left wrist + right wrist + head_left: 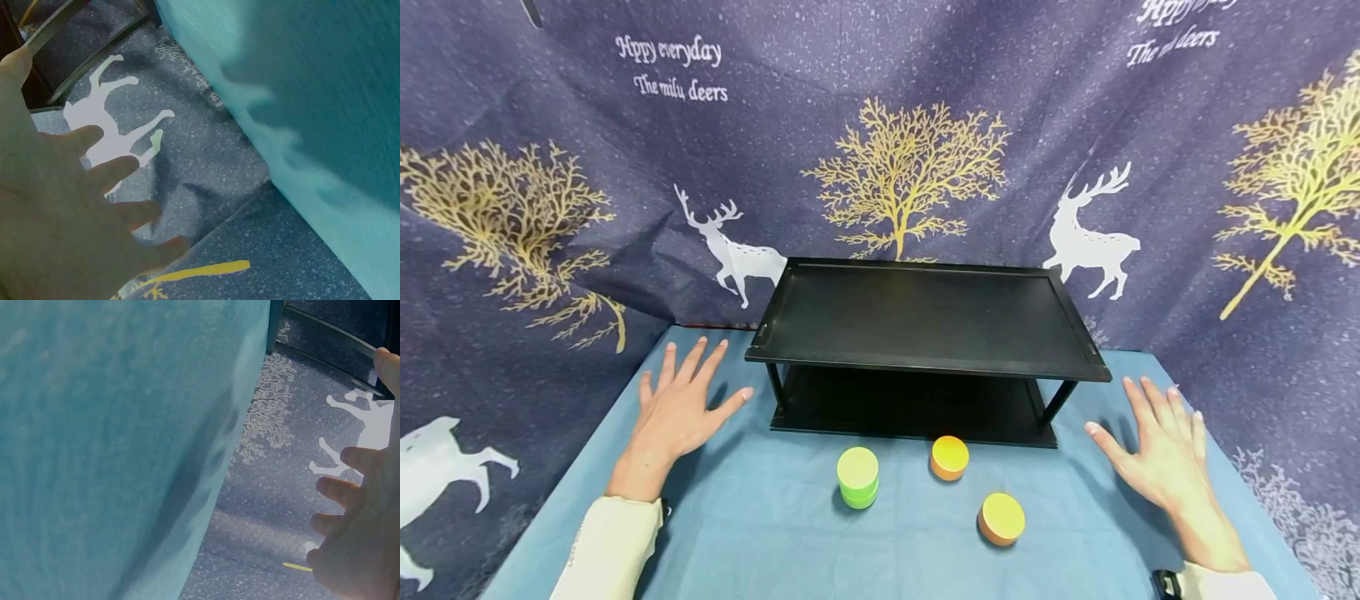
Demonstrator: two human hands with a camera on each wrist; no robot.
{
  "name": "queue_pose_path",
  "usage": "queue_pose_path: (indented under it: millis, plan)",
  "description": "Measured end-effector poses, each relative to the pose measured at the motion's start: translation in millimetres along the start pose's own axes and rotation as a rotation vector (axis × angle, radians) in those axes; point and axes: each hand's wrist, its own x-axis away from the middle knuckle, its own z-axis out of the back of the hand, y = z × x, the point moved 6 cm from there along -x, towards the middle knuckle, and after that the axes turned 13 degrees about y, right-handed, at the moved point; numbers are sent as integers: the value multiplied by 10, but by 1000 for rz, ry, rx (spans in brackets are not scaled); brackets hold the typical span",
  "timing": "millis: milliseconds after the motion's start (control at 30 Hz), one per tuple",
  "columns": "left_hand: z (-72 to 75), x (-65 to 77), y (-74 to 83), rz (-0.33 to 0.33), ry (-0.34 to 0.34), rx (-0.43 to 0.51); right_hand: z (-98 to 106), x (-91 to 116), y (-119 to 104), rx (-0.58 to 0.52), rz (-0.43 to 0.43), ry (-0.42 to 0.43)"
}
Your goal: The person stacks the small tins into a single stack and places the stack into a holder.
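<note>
My left hand [676, 415] is spread palm down over the left side of the blue cloth, its fingers straight and holding nothing. On the right side, my right hand [1167, 450] is likewise spread with nothing in it. Between them stands a black two-level rack [925, 321]. In front of the rack is a green round piece [857, 477], which looks like two stacked discs. Two orange round pieces with yellow tops lie to its right, one orange piece [950, 457] near the rack and another orange piece [1002, 519] closer to me. Both wrist views show the spread fingers.
A blue cloth [760, 533] covers the table. Behind it hangs a dark blue curtain [925, 67] printed with white deer and golden trees. The rack's raised top overhangs its lower shelf [910, 404], with slanted legs at the sides.
</note>
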Motion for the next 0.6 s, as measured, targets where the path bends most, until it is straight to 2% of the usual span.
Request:
queue_pose_path:
  millis: [600]
  plan:
    - [50,-10,41,-59,50,18,29,-13,-34,-51,38,61]
